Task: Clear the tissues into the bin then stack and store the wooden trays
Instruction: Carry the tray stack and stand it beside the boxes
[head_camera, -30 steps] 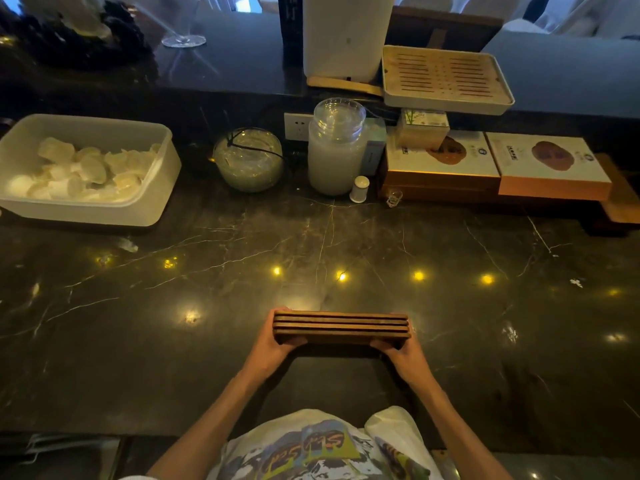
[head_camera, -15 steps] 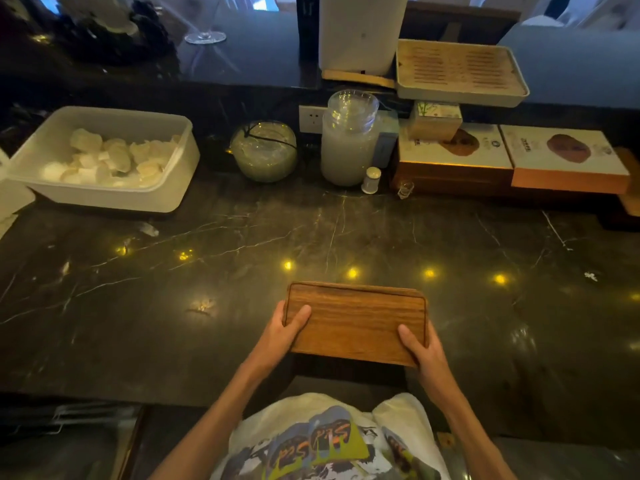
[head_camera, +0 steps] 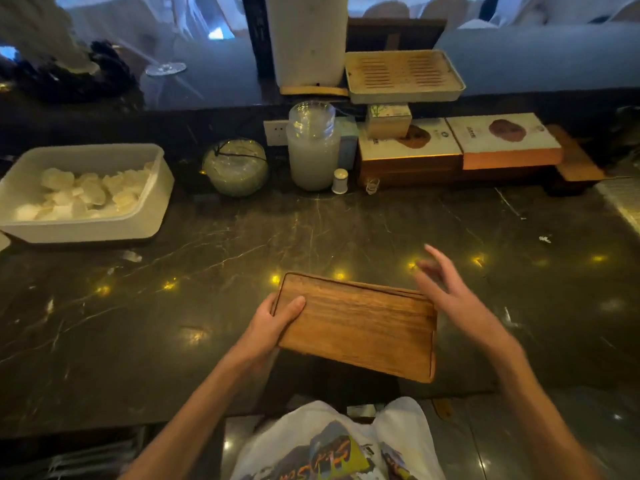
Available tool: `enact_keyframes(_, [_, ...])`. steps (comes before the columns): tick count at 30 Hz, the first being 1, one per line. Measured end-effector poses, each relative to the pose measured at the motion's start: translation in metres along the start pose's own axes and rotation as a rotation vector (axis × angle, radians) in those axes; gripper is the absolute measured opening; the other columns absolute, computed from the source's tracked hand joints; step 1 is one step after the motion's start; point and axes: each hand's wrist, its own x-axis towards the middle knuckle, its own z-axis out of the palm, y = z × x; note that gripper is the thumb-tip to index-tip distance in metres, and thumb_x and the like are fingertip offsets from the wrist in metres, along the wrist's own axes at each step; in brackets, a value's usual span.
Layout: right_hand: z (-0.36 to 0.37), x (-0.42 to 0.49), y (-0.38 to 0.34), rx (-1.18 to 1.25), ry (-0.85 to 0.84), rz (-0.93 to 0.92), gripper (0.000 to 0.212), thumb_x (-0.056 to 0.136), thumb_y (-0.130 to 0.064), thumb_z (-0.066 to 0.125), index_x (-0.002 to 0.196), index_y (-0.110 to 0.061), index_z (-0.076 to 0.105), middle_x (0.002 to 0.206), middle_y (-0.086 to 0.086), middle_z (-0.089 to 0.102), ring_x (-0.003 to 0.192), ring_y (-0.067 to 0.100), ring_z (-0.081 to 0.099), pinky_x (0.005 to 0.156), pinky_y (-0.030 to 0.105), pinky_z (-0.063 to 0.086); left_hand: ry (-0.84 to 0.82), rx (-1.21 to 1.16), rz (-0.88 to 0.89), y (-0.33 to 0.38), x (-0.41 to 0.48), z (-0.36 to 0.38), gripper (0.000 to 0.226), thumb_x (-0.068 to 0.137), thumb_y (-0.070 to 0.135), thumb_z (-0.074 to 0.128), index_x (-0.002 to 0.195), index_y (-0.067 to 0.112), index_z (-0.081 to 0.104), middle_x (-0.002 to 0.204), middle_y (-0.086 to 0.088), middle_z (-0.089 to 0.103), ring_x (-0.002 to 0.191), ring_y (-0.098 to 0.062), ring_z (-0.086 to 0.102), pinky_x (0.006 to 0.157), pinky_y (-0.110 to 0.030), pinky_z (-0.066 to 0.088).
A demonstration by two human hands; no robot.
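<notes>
Trays (head_camera: 356, 325), stacked w/ flat wood side up, sit at near edge of the dark marble desk (head_camera: 207, 306), centre of view, partly overhanging toward the person. Stack is tilted a bit, right end nearer the body.

Left hand (head_camera: 273, 320) holds the stack's left short edge: thumb on top face, fingers wrapped under, wrist straight, forearm coming up from lower left.

Right hand (head_camera: 446, 292) is off the trays, just above & beside the far right corner. Fingers spread wide & loosely curled, palm facing left/down, holding nothing; blurred. Forearm runs in from lower right.

Bin (head_camera: 86, 230), white, stands well apart at far left of desk w/ crumpled tissues (head_camera: 86, 195) inside. One small white scrap (head_camera: 133, 256) lies on the desk just in front of it.

Along the back: round glass bowl (head_camera: 235, 168), tall jar (head_camera: 313, 150), small white bottle (head_camera: 340, 181), flat boxes (head_camera: 457, 143) w/ a slatted tray (head_camera: 403, 76) up on the ledge behind them. Person's printed white shirt (head_camera: 332, 441) shows at bottom.
</notes>
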Motion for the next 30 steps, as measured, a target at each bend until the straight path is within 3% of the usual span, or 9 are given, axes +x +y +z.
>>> enact_keyframes(5, [0.018,0.023,-0.058,-0.518,-0.460,0.151,0.097,0.064,-0.090,0.047,0.145,-0.040,0.035,0.147,-0.013,0.041,0.128,0.007,0.043,0.101,0.029,0.033,-0.190,0.118,-0.028,0.021,-0.002,0.011,0.074,0.064,0.052,0.075,0.123,0.014,0.054,0.111,-0.009,0.068,0.087,-0.014,0.071,0.066,-0.023,0.056])
enact_keyframes(8, [0.045,-0.002,-0.045,-0.333,-0.672,0.306,0.059,0.075,-0.072,0.060,0.123,-0.039,0.053,0.123,-0.009,0.063,0.103,0.005,0.067,0.086,0.021,0.052,-0.286,0.148,-0.075,0.015,-0.013,0.017,0.063,0.070,0.048,0.076,0.117,0.011,0.060,0.105,-0.009,0.070,0.084,-0.014,0.070,0.067,-0.023,0.056])
enact_keyframes(10, [0.055,-0.033,-0.018,-0.166,-0.573,0.349,0.050,0.077,-0.062,0.067,0.119,-0.035,0.056,0.115,-0.006,0.068,0.099,0.009,0.069,0.085,0.025,0.055,-0.331,0.179,-0.149,0.004,-0.021,0.023,0.062,0.070,0.050,0.078,0.116,0.011,0.062,0.107,-0.010,0.070,0.086,-0.018,0.070,0.069,-0.029,0.058])
enact_keyframes(13, [0.063,-0.090,0.024,0.079,-0.432,0.464,0.064,0.071,-0.062,0.074,0.124,-0.032,0.055,0.114,-0.005,0.071,0.101,0.014,0.070,0.084,0.029,0.057,-0.457,0.299,-0.274,-0.008,-0.032,0.043,0.066,0.069,0.059,0.075,0.116,0.015,0.063,0.110,-0.013,0.070,0.091,-0.024,0.071,0.078,-0.041,0.060])
enact_keyframes(16, [0.058,-0.146,0.057,0.260,-0.285,0.563,0.066,0.069,-0.063,0.076,0.123,-0.031,0.055,0.106,-0.006,0.075,0.097,0.014,0.072,0.077,0.028,0.058,-0.549,0.143,-0.428,-0.013,-0.051,0.079,0.063,0.082,0.073,0.047,0.089,0.016,0.073,0.075,-0.011,0.071,0.066,-0.024,0.070,0.057,-0.040,0.060])
enact_keyframes(19, [0.044,-0.197,0.089,0.527,-0.001,0.570,0.064,0.071,-0.062,0.076,0.120,-0.028,0.056,0.104,-0.001,0.076,0.097,0.020,0.072,0.073,0.031,0.060,-0.519,-0.091,-0.487,-0.043,-0.076,0.133,0.082,0.083,0.081,0.028,0.115,0.017,0.068,0.105,-0.017,0.073,0.096,-0.033,0.071,0.079,-0.047,0.057])
enact_keyframes(21, [0.037,-0.218,0.102,0.639,0.210,0.570,0.078,0.063,-0.067,0.078,0.123,-0.022,0.056,0.103,0.002,0.076,0.095,0.020,0.073,0.071,0.031,0.060,-0.593,-0.083,-0.488,-0.068,-0.109,0.175,0.073,0.080,0.082,0.038,0.125,0.030,0.061,0.121,-0.009,0.069,0.111,-0.028,0.067,0.083,-0.049,0.056])
enact_keyframes(25, [0.008,-0.245,0.135,0.723,0.569,0.538,0.089,0.056,-0.071,0.078,0.126,-0.022,0.052,0.104,0.000,0.073,0.086,0.015,0.074,0.064,0.027,0.058,-0.584,0.065,-0.411,-0.092,-0.146,0.264,0.070,0.078,0.067,0.063,0.136,0.036,0.039,0.126,-0.001,0.063,0.108,-0.018,0.068,0.086,-0.041,0.058])
enact_keyframes(30, [-0.075,-0.273,0.187,0.905,0.655,0.438,0.089,0.062,-0.069,0.077,0.135,-0.026,0.049,0.118,0.003,0.070,0.104,0.021,0.069,0.093,0.045,0.055,-0.633,0.169,-0.274,-0.102,-0.126,0.374,0.070,0.076,0.062,0.068,0.134,0.033,0.040,0.126,0.001,0.061,0.107,-0.015,0.067,0.092,-0.044,0.056])
